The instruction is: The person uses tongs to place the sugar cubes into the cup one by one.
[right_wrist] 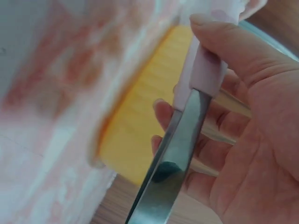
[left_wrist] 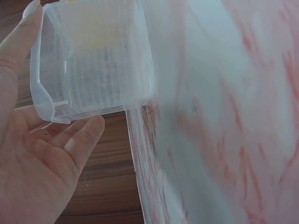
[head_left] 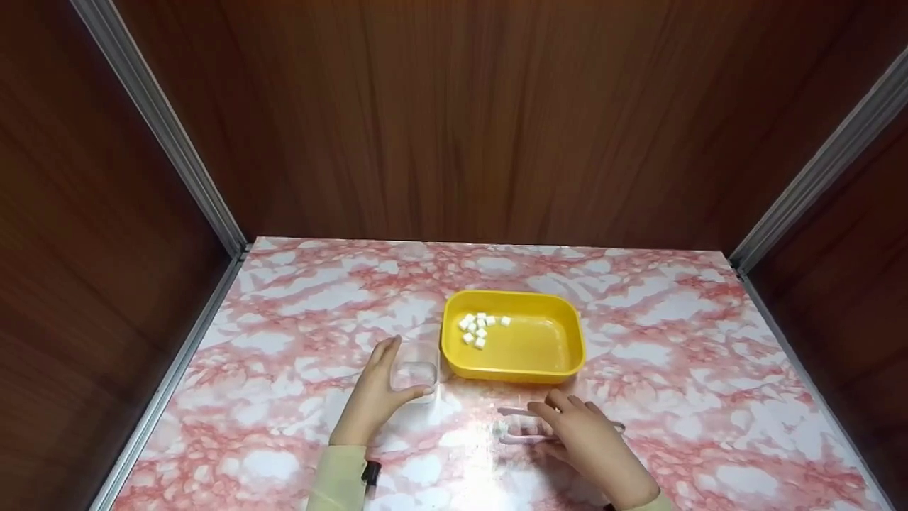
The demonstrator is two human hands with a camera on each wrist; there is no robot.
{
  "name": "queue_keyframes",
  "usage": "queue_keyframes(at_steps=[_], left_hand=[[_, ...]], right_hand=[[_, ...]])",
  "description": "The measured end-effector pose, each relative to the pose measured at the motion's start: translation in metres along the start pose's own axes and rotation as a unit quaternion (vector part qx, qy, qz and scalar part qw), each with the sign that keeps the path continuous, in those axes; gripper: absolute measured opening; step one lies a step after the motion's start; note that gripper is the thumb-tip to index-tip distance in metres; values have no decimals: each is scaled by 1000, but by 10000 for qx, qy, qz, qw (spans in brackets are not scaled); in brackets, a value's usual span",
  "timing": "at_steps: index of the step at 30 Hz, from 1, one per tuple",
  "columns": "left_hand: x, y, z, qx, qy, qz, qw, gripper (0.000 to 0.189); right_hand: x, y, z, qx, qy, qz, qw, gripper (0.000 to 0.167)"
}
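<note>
My left hand (head_left: 376, 396) holds a clear plastic container (left_wrist: 105, 65) between thumb and fingers, just left of the yellow tub (head_left: 543, 348). The container looks empty, its walls see-through. In front of the tub, my right hand (head_left: 592, 441) grips a pair of tongs (right_wrist: 180, 140) with a steel bent end and pale pink tips. Those tips point left in the head view, and the palm hides part of the tongs there. Several small white cubes (head_left: 473, 327) lie in the tub's left part, apart from both hands.
The table top (head_left: 298, 319) has a red and white marbled pattern. A dark wood panel (head_left: 454, 128) stands behind it, with side panels and grey metal corner posts (head_left: 167, 128) at left and right. Light glares off the table's front middle.
</note>
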State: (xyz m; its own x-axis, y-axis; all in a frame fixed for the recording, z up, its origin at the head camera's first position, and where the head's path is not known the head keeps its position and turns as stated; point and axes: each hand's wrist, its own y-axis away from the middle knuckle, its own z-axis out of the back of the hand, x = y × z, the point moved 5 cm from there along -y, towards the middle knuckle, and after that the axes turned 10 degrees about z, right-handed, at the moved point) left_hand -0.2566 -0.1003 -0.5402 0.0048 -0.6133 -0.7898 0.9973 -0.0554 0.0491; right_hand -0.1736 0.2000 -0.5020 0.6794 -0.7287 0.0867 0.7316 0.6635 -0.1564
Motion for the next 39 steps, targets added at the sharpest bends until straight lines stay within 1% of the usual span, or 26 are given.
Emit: queue_keyframes(at_steps=[6,12,17,25,28,39], left_hand=[[0,0,0,-19,25,-48,10000,103],[0,-1,1,-95,-43,-128,9999,102],[0,-2,1,-112,-68,-135,9998,102],[1,-1,1,-94,-38,-96,9999,102],[1,-1,1,-79,-15,-104,9999,101],[1,-1,1,-88,-2,-123,9999,101]], right_hand=[[3,0,19,-88,151,25,9998,59],[0,-3,31,-293,264,7,9992,62],[-4,-7,35,-363,402,17,9985,67],[-15,-10,41,-403,459,-97,9981,66],[-20,-12,44,-416,579,-131,9974,67],[-39,-25,55,-591,1083,-20,9924,62]])
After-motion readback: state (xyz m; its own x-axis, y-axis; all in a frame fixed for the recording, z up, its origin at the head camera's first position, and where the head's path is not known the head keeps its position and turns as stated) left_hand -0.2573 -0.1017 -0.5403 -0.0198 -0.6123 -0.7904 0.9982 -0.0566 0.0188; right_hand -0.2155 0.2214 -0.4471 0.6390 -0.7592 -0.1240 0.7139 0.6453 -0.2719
